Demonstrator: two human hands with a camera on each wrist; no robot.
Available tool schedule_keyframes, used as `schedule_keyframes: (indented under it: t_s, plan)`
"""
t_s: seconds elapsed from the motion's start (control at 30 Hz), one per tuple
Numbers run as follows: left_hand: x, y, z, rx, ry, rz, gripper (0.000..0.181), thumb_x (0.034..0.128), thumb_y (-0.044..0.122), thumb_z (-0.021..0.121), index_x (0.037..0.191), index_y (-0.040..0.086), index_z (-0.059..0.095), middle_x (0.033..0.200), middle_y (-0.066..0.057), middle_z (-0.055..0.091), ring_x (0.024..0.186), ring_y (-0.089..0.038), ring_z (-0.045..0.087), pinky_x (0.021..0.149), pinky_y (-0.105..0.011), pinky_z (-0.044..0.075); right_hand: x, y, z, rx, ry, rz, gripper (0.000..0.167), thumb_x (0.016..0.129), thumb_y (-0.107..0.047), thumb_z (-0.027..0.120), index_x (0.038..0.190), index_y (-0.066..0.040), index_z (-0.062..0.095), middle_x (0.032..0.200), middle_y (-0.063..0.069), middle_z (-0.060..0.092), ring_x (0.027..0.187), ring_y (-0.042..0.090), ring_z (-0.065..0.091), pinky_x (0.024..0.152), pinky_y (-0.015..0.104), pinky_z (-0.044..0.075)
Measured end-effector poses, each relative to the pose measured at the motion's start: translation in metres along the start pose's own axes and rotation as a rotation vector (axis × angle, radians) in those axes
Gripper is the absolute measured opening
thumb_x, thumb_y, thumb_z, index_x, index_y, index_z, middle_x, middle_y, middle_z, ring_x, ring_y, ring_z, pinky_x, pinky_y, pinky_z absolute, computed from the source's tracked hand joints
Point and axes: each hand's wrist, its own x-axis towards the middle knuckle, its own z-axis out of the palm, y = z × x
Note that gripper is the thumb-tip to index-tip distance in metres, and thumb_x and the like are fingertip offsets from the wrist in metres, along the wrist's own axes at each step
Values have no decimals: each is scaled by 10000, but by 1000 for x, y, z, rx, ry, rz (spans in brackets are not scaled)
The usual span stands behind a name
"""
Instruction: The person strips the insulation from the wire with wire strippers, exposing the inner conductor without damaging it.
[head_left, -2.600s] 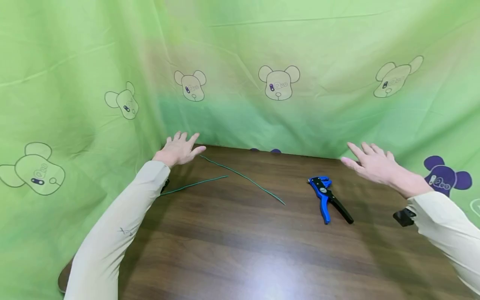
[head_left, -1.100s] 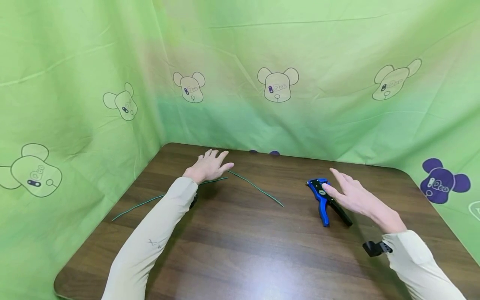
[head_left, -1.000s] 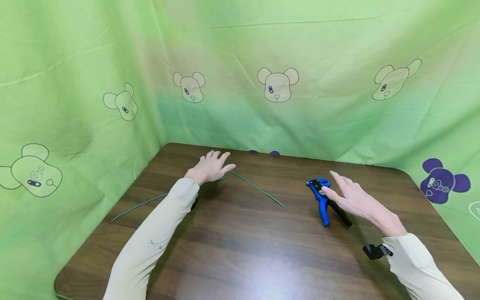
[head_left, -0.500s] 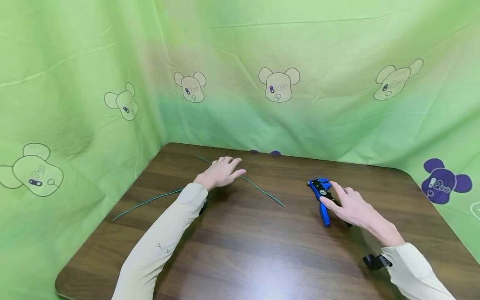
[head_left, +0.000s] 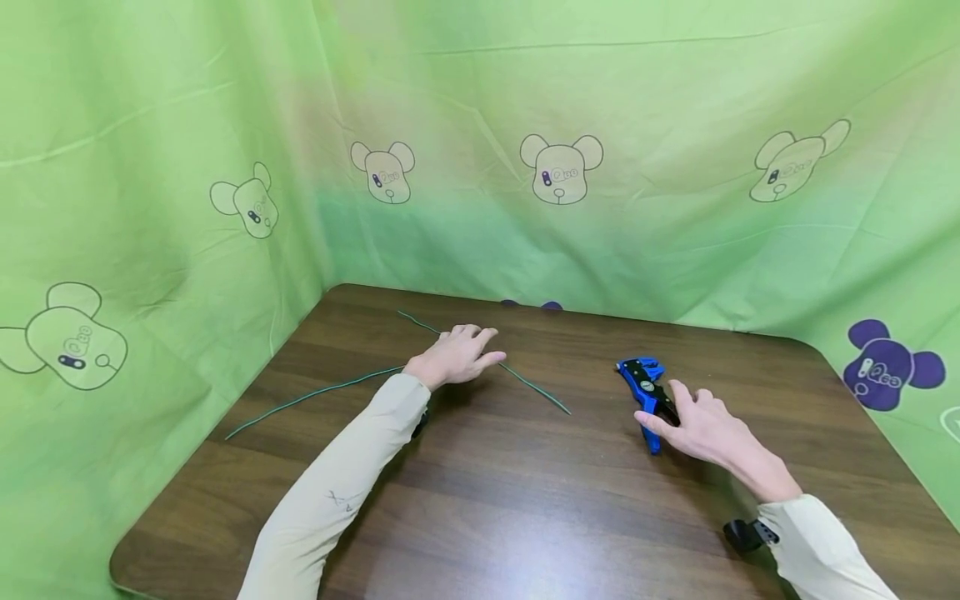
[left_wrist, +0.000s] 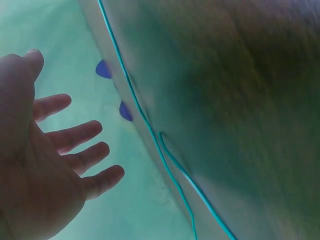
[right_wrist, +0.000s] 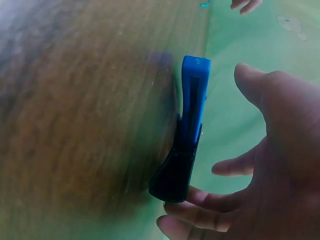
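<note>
Both hands have shifted since the last look: left grip (head_left: 456,357) a little rightward and nearer, right grip (head_left: 708,425) down from the head of the blue-and-black hand tool (head_left: 645,386) to its handles; wires and tool lie where they were! Left fingers are spread, holding nothing, above the bench (head_left: 450,500); right thumb and fingers stand apart either side of the handles, not yet clamped (whether a fingertip touches the black one, I cannot tell).

Now the danger: beneath that left grip, the end of the left green wire (head_left: 322,389) lies right beside the right green wire (head_left: 534,386); a hurried pinch might well take both, or, thin as they are, neither; over on the right, catching one handle alone could spin the tool or shove it along the bench.

In the way? Left grip hides the wires' meeting place from the head view; a black wrist camera (head_left: 742,536) hangs low and might knock the bench; green curtain (head_left: 450,92) closes in behind.
</note>
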Motion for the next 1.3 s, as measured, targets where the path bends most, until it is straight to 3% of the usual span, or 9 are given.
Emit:
schedule_keyframes:
  t_s: [0.23,0.4,0.77,0.9,1.13,1.3]
  plan:
    - [3,9,12,35,-44,37,567,1033,526,352,1504,212,368,1491,-115,430,1411,-321,366,1119,-539,334,4,-2,6,-10,-5,-12,1008,843,-762,508,1426,39,323,1105,416,506,887,458,588,579,512,469]
    - [5,18,16,50,-52,59,520,1036,468,404,1488,211,402,1477,-108,460,1384,-315,402,1109,-524,350,5,-2,4,-32,-50,-8,1073,791,-793,548,1422,36,294,1038,379,512,797,404,596,574,487,464]
    - [12,35,25,119,-89,99,465,1024,403,486,1453,229,452,1443,-84,504,1343,-294,457,1099,-490,383,2,-6,-12,-98,-228,19,1177,760,-826,541,1434,100,267,1160,444,457,978,537,579,727,587,491]
    - [13,39,26,150,-93,122,436,1011,375,527,1425,241,490,1390,-57,544,1299,-290,493,1061,-483,418,4,-5,-15,-84,-260,2,1163,775,-760,605,1438,122,240,1194,475,423,1037,560,553,775,595,488]
    - [16,47,28,174,-98,148,360,1004,318,556,1363,284,550,1309,-13,587,1233,-268,526,1021,-457,442,7,1,-19,51,-316,-2,1086,799,-568,727,1458,111,195,1190,493,370,833,374,569,555,385,525]
    - [18,57,30,171,-116,159,342,1004,318,557,1345,294,562,1297,4,592,1234,-263,523,1021,-450,439,8,5,-21,43,-311,-22,1045,792,-530,747,1426,136,252,1168,471,403,906,402,544,582,380,523]
